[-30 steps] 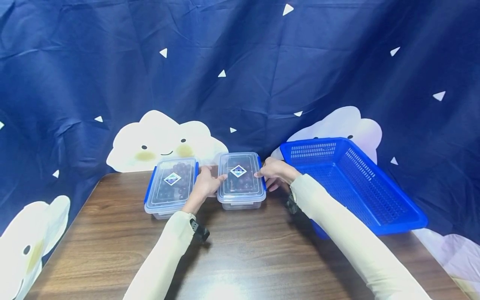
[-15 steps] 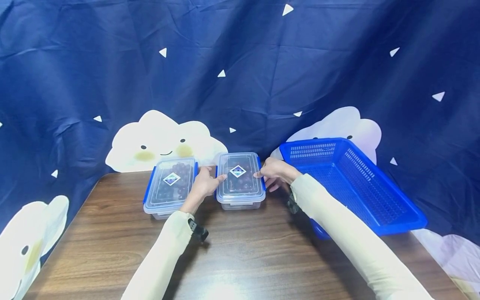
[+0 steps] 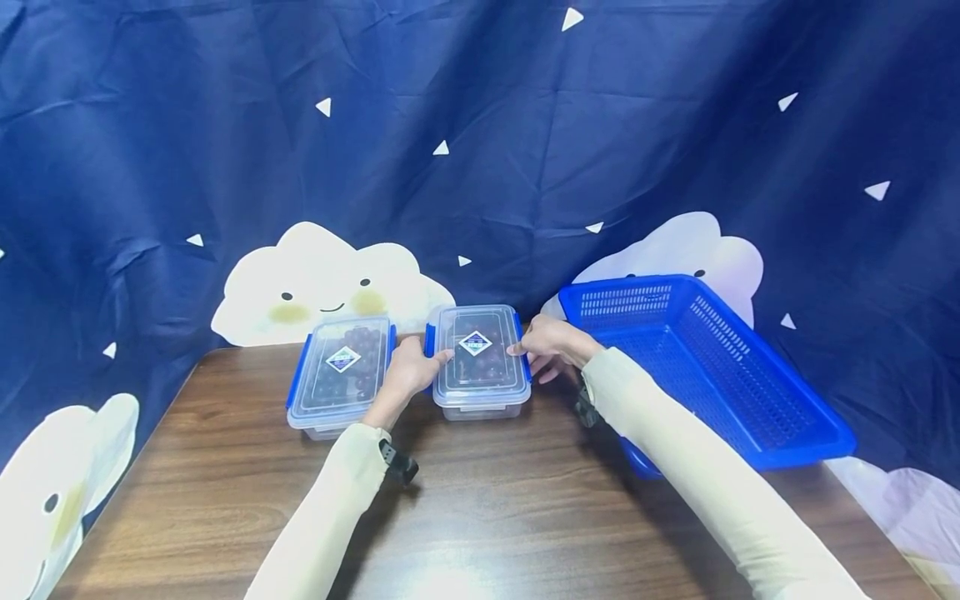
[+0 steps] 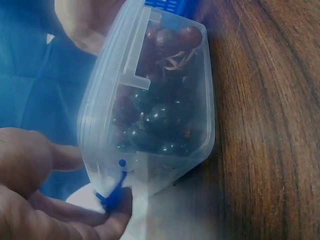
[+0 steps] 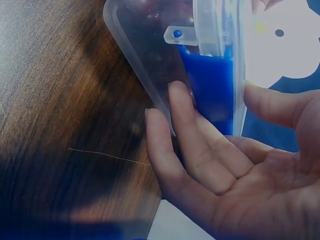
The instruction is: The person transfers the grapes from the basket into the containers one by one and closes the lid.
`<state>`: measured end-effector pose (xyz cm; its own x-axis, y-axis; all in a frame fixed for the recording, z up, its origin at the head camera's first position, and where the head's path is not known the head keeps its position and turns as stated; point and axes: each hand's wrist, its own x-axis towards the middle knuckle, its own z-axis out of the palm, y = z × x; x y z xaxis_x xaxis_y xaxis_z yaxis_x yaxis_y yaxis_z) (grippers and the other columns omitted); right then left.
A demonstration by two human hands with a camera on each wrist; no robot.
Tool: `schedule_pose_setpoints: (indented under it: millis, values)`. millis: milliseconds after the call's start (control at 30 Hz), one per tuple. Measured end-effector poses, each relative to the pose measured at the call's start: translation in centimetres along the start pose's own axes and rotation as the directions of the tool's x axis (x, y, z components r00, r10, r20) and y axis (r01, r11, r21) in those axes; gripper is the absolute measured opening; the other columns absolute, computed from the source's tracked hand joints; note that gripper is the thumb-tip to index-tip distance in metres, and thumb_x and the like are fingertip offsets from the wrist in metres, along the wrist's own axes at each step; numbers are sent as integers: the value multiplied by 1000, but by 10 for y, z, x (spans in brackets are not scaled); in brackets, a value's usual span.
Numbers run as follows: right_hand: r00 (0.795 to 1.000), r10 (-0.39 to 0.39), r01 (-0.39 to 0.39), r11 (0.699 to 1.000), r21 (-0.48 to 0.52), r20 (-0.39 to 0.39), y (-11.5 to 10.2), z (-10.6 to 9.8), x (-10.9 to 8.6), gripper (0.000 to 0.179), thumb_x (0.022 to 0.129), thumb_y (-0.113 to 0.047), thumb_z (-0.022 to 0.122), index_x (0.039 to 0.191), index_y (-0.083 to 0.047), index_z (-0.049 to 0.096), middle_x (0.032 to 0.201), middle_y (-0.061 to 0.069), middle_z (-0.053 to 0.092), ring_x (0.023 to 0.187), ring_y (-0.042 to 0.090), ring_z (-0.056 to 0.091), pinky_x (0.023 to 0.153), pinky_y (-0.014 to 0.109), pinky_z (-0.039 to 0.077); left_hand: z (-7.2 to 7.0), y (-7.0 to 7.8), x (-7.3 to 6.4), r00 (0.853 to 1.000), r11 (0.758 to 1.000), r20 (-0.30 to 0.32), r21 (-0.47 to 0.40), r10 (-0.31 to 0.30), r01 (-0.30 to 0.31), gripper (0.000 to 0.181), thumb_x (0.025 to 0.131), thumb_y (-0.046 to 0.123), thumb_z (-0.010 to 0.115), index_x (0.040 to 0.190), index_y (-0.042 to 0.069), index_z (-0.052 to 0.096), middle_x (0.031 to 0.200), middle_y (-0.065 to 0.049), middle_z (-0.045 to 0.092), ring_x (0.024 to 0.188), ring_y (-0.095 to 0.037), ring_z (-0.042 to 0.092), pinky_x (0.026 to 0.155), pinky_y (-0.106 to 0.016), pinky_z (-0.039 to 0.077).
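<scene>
A clear lidded container (image 3: 483, 387) of dark red grapes (image 4: 160, 117) stands between my hands. On its near side in the left wrist view, my left hand (image 3: 410, 368) rests its thumb on the lid edge and curls its fingers under a blue latch (image 4: 114, 199), which sticks outward from the wall. From the other side my right hand (image 3: 557, 342) grips the container, thumb on the lid and fingers along the second blue latch (image 5: 212, 90). That latch lies flat against the side. Left of my left hand sits another lidded container (image 3: 322, 392) holding dark grapes.
A large blue plastic basket (image 3: 750, 392) stands at the right, partly behind my right forearm. Wooden tabletop (image 3: 480, 500) runs in front of the containers. A dark blue curtain (image 3: 480, 125) with clouds hangs behind the table.
The latch on the left side of the middle container has swung outward and now shows as a blue strip beside the lid. My right hand stays nearly still.
</scene>
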<state>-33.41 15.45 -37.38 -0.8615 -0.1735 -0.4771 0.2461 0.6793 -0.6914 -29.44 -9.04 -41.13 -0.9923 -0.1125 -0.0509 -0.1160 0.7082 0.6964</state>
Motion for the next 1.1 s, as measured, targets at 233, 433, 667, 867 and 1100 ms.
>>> schedule_pose_setpoints:
  millis: [233,433,667,867,1100]
  values:
    - [1000,-18,18,1000,-22,-4,0,-1,-1,24,99,-22,73,107,0,66,100,14,76,87,25,76,82,48,67,2,-1,0,999,998,-11,54,38,-38,47,100,41,69,121,-1,74,111,-20,76,97,-31,67,95,-48,58]
    - [1000,-17,17,1000,-25,-12,1,-1,-3,27,99,-23,73,111,0,65,106,15,76,86,24,76,80,47,67,2,0,0,998,996,-16,74,56,-55,38,101,40,69,100,4,79,87,-12,73,85,-28,65,80,-43,55]
    - [1000,-15,15,1000,-2,-6,0,0,-2,28,100,-23,73,112,1,64,109,16,72,93,28,74,78,45,67,2,0,0,998,995,-20,74,64,-63,37,101,40,69,96,5,79,82,-10,72,81,-26,63,77,-39,53]
    - [1000,-13,13,1000,3,-8,0,0,-1,27,100,-23,73,110,0,64,107,14,71,94,28,74,77,44,67,2,-1,0,997,997,-31,52,65,-64,36,101,38,69,103,4,80,88,-12,76,83,-26,65,81,-42,55]
    - [1000,-11,11,1000,5,-7,1,0,0,27,100,-23,73,110,0,65,107,14,70,92,27,73,78,45,67,4,0,0,998,998,-38,38,53,-52,34,101,37,68,107,5,80,94,-13,78,89,-28,66,86,-44,57]
